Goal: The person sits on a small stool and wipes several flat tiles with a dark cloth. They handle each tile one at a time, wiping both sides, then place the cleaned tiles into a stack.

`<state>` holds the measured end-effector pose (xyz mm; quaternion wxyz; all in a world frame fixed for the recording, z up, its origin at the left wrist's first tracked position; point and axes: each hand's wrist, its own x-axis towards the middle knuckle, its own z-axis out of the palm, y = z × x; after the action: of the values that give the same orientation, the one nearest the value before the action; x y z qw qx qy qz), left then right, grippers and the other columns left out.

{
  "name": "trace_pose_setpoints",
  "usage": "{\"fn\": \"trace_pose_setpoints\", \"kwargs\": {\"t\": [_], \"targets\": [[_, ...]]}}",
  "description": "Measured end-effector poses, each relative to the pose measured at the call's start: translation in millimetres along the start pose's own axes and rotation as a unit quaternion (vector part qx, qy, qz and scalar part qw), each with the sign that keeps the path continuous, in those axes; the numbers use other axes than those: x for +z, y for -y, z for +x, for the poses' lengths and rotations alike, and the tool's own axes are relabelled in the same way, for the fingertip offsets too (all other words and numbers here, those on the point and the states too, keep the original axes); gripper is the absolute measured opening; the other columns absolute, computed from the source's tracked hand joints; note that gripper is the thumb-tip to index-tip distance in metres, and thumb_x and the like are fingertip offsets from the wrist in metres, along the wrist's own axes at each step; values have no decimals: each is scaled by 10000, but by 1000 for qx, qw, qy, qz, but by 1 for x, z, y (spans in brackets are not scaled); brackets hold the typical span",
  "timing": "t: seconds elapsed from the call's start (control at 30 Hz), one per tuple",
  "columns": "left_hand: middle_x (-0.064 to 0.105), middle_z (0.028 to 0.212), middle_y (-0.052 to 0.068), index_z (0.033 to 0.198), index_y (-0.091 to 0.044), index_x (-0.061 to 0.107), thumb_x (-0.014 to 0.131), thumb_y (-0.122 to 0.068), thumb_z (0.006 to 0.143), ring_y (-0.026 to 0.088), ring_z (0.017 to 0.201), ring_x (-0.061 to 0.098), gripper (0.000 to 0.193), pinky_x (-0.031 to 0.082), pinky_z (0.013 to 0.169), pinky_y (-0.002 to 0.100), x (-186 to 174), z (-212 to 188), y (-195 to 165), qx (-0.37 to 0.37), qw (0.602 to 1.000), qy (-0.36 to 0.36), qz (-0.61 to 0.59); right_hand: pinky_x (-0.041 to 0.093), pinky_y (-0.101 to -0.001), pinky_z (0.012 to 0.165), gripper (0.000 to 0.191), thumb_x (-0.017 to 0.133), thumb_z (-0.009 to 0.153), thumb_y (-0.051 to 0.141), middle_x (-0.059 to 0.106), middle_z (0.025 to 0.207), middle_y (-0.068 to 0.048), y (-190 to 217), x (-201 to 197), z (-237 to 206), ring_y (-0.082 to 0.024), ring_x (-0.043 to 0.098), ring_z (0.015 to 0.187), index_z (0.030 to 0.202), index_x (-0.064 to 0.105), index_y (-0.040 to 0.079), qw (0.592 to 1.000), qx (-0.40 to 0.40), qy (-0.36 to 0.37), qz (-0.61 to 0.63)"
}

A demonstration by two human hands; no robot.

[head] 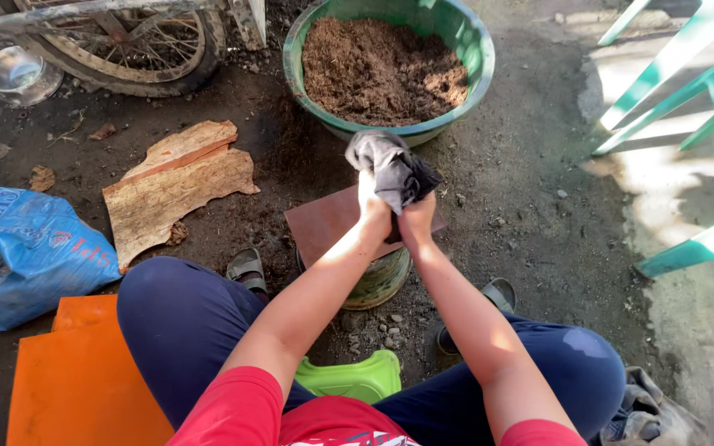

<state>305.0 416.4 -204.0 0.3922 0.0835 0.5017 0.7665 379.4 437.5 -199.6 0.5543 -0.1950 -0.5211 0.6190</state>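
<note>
Both my hands grip a dark grey cloth bag (392,168) held upright in front of me. My left hand (373,213) clasps its left side and my right hand (417,219) its lower right side. The bag hangs over a brown flat tile (324,225) that rests on a round can (382,279) between my feet. Just beyond stands a green basin (468,35) filled with brown soil (382,70).
A piece of bark (177,186) lies on the dirt to the left, with a blue sack (22,248) and orange board (84,380) nearer. A wheel (134,58) and glass bowl (20,73) are at top left. Teal chair legs (687,99) stand right. A green stool (357,378) is under me.
</note>
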Motion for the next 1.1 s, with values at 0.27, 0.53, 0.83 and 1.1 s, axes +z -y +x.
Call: {"fn": "trace_pose_setpoints", "kwargs": {"t": [0.27, 0.53, 0.83, 1.1], "targets": [[315, 1633, 26, 1585, -388, 295, 644, -317, 911, 339, 1447, 355, 762, 162, 1131, 677, 30, -23, -61, -189, 925, 319, 82, 553, -400, 1003, 436, 779, 889, 44, 591, 1306, -93, 21, -77, 39, -307, 668, 1177, 1293, 656, 153, 851, 12, -69, -521], [701, 1156, 200, 1403, -76, 610, 723, -89, 896, 320, 938, 708, 520, 560, 867, 362, -121, 15, -122, 190, 897, -177, 356, 512, -452, 1146, 387, 615, 946, -2, 689, 1335, -188, 38, -93, 62, -385, 666, 1276, 1332, 638, 29, 874, -232, -108, -414], [685, 1078, 56, 1337, -56, 616, 474, -441, 1064, 242, 914, 634, 493, 449, 734, 435, -235, -55, 33, -204, 944, -209, 151, 527, -485, 997, 525, 766, 865, 342, 671, 1246, -189, 19, 62, -22, -363, 637, 1214, 1310, 641, 94, 770, 75, 182, -607], [610, 1240, 29, 1383, -90, 555, 522, -352, 1046, 221, 1083, 572, 429, 442, 911, 397, -226, -45, 46, -165, 941, -272, 115, 255, -823, 947, 694, 857, 669, 363, 290, 1611, -205, -82, 81, -117, -569, 218, 1424, 1333, 668, 300, 686, -11, 304, -661]]}}
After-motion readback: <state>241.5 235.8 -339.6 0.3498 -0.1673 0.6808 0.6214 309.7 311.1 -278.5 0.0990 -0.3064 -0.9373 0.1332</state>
